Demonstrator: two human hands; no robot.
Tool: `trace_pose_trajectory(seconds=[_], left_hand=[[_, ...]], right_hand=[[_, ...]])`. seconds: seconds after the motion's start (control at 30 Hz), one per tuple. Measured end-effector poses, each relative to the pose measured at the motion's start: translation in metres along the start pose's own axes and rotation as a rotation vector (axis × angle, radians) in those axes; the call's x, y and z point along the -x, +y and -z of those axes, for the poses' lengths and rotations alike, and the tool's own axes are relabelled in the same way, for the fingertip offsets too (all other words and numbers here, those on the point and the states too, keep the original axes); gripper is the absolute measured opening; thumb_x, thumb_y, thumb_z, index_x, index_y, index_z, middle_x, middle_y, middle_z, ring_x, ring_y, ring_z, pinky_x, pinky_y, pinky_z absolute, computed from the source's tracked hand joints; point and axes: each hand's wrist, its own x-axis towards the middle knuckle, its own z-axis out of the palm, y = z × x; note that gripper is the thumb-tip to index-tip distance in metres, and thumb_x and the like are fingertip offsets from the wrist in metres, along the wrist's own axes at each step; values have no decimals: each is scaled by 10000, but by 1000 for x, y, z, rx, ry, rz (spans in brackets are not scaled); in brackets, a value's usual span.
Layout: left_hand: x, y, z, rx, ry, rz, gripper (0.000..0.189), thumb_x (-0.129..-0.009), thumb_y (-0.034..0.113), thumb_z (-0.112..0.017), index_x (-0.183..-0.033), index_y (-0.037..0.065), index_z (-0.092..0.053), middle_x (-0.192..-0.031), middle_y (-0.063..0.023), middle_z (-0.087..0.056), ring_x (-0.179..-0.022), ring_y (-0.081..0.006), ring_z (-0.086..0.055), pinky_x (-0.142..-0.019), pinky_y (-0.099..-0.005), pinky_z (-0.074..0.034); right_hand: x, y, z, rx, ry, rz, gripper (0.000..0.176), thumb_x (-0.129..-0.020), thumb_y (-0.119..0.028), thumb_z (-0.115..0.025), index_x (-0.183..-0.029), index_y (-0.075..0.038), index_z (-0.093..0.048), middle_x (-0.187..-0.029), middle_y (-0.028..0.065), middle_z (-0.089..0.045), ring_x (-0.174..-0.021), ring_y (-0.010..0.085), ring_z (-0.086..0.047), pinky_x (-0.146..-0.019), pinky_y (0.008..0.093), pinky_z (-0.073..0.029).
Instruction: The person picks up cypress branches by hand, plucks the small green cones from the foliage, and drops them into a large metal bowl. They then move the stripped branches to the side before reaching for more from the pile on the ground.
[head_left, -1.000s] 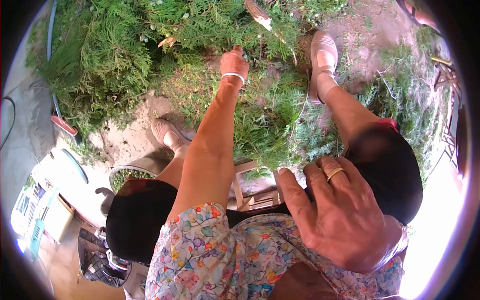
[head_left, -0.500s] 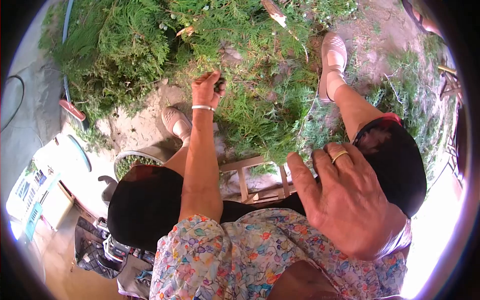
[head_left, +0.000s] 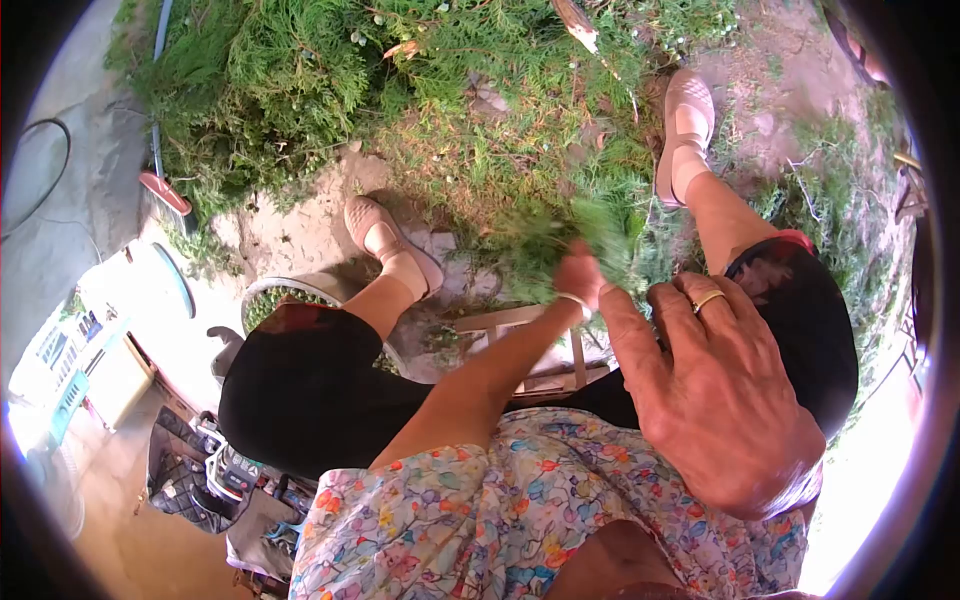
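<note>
My left hand (head_left: 578,272), with a white bracelet at the wrist, is smeared by motion between my knees. Blurred green evergreen sprigs (head_left: 600,228) fan out from its fingertips and move with it; the separate fingers cannot be made out. My right hand (head_left: 712,390), a gold ring on one finger, is close to the camera above my right thigh. Its fingers are spread and slightly bent, with nothing seen in them. Cut evergreen branches (head_left: 290,90) cover the ground ahead. A bucket (head_left: 350,287) of small green cones stands beside my left knee, partly hidden by it.
A wooden frame (head_left: 578,350) lies between my legs. A broken branch (head_left: 576,25) rests on the foliage at the top. A blue pole (head_left: 161,80) with a reddish end lies at the left. Bags (head_left: 185,490) sit at lower left. Part of another person (head_left: 865,55) shows at upper right.
My left hand has moved from the cones at upper left to the right and toward me, with sprigs shifting along. Brownish litter shows where sprigs lay. My left foot has turned; my right hand barely moved.
</note>
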Motion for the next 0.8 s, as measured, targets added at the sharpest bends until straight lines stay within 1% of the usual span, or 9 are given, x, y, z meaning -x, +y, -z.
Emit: trace_pose_trajectory(seconds=[0.13,0.27,0.33,0.4,0.47,0.63,0.67,0.77,0.8], left_hand=[[39,43,-33,228,-153,-386,371,-761,82,-584,-1088,-30,-448,-811,-193,-633,-758,-293,-635,-677,-379,-520],[61,66,-5,598,-306,-860,216,-738,78,-637,-916,-2,-545,-768,-161,-640,-716,-252,-634,-654,-368,-520],[50,63,15,660,-233,-915,141,-726,76,-664,-829,12,-594,-746,-145,-643,-695,-232,-633,-642,-363,-520],[19,53,36,460,-210,-753,87,-687,49,-702,-695,21,-621,-736,-122,-647,-671,-189,-621,-634,-342,-521],[-5,35,67,634,-66,-372,145,-694,23,-682,-587,60,-592,-685,-99,-617,-656,-144,-584,-595,-325,-509],[-129,-71,109,1020,809,-275,75,-766,88,-566,-758,13,-574,-752,-133,-607,-691,-259,-570,-664,-359,-468],[-102,-57,138,431,991,-132,112,-752,106,-600,-783,1,-576,-796,-158,-627,-729,-290,-596,-693,-381,-478],[-121,-67,161,337,994,-2,177,-720,126,-643,-812,-9,-573,-868,-202,-636,-822,-351,-614,-744,-410,-476],[-116,-62,168,316,862,75,176,-717,123,-639,-806,-10,-567,-846,-216,-634,-829,-384,-609,-727,-424,-479]], right_hand=[[1,7,-2,7,80,0,452,-756,-98,-572,-1193,-11,-497,-1038,186,-564,-1010,334,-530,-912,447,-415],[3,8,-4,-17,119,-32,531,-687,-56,-643,-1194,-16,-493,-1003,174,-562,-964,336,-541,-855,440,-436],[3,8,-5,-43,141,-31,563,-663,-44,-666,-1197,-18,-490,-994,171,-561,-955,336,-543,-840,438,-439],[0,7,-3,-32,86,-69,581,-650,-47,-683,-1197,-26,-487,-996,167,-559,-966,331,-537,-849,441,-432],[-1,6,-2,-12,77,-73,580,-651,-54,-686,-1195,-29,-487,-1000,167,-558,-975,330,-534,-855,443,-428],[-9,2,2,-28,28,-67,581,-651,-68,-691,-1194,-33,-486,-1012,169,-555,-995,329,-525,-872,448,-416],[-10,1,0,-27,36,-66,584,-648,-71,-693,-1193,-32,-487,-1011,170,-556,-991,330,-527,-869,450,-418],[-14,0,0,-22,41,-64,588,-642,-76,-697,-1189,-26,-488,-1008,171,-557,-985,330,-530,-867,451,-420],[-15,0,0,-23,35,-62,590,-639,-78,-699,-1188,-23,-488,-1006,171,-557,-982,330,-532,-866,451,-421]])
